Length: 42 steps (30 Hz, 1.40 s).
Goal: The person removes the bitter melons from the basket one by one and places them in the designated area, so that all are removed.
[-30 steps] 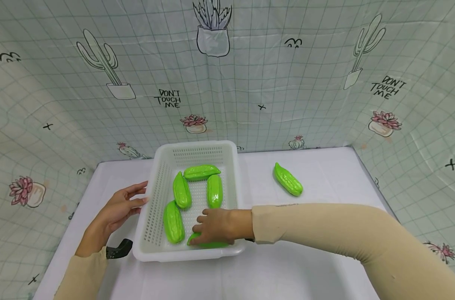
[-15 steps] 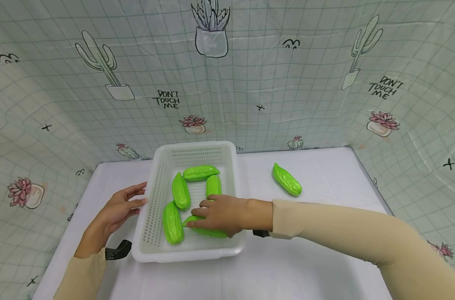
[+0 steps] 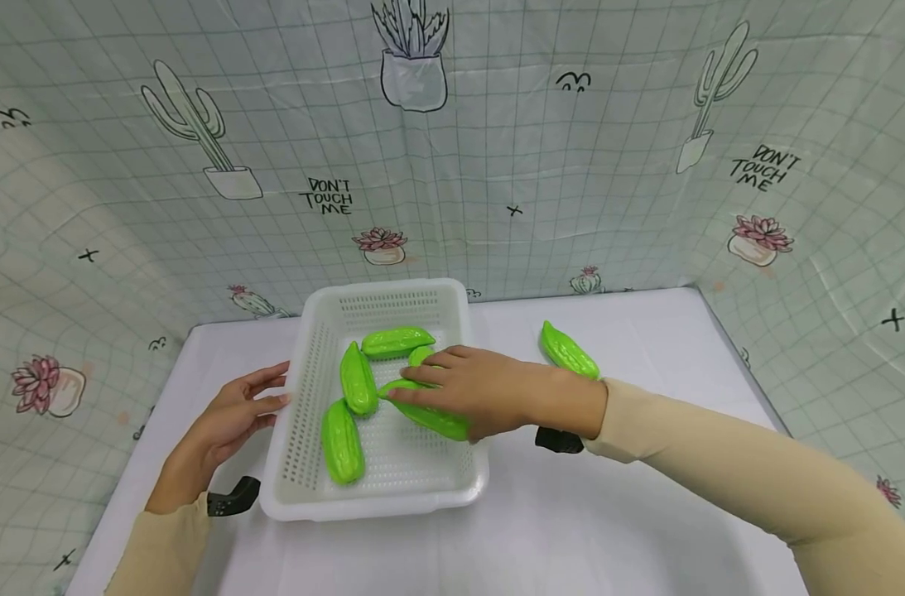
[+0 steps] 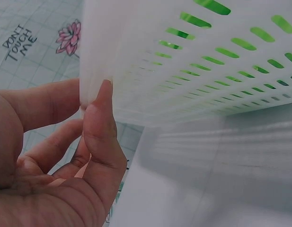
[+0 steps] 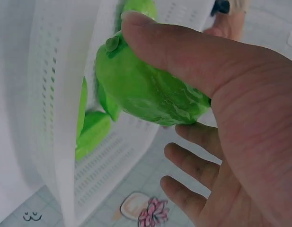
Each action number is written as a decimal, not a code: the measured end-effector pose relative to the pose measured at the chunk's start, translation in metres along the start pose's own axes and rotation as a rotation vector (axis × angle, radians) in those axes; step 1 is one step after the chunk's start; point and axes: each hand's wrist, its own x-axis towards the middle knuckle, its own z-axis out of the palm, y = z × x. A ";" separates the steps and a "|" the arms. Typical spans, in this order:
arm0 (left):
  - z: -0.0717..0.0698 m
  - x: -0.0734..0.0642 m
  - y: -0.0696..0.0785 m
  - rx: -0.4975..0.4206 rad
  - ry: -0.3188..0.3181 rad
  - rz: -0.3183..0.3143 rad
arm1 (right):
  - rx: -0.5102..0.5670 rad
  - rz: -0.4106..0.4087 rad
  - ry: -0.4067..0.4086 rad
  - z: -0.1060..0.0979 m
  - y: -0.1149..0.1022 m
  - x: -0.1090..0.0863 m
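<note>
A white plastic basket point(image 3: 377, 507) with slotted walls holds several glossy green bitter melons. My right hand point(image 3: 489, 389) grips one bitter melon point(image 3: 433, 416) over the basket's right side, thumb on the near side. In the right wrist view, the thumb lies across this bitter melon point(image 5: 146, 87) near its stem end. Beneath the right hand, another melon point(image 3: 421, 356) is mostly hidden. My left hand point(image 3: 232, 414) touches the basket's left rim with its fingertips. The left wrist view shows the thumb point(image 4: 101, 118) against the basket's outer wall point(image 4: 160, 94).
One bitter melon point(image 3: 569, 349) lies on the white table point(image 3: 646, 331) to the right of the basket, partly behind the right wrist. A patterned cloth point(image 3: 482, 149) rises around the table's back and sides. Two melons point(image 3: 343, 443) line the basket's left side.
My right hand has lifted the bitter melon from the basket's near end and carried it up and away toward the right rim. The left hand stays at the rim.
</note>
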 end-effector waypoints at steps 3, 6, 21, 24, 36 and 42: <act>-0.001 0.000 -0.001 -0.006 -0.003 0.003 | 0.065 0.015 0.061 0.002 0.008 -0.012; -0.001 -0.001 -0.001 -0.012 -0.003 0.004 | 0.118 0.035 0.095 0.005 0.015 -0.023; 0.000 0.000 -0.001 -0.023 0.001 -0.003 | 0.323 0.244 0.196 0.035 0.053 -0.077; 0.000 0.000 -0.001 -0.020 0.004 -0.006 | 0.331 0.275 0.224 0.044 0.062 -0.088; 0.000 0.000 0.001 -0.019 0.002 -0.006 | 0.375 0.447 0.211 0.072 0.094 -0.122; 0.000 0.000 0.002 -0.019 -0.002 -0.004 | 0.409 0.507 0.208 0.084 0.104 -0.134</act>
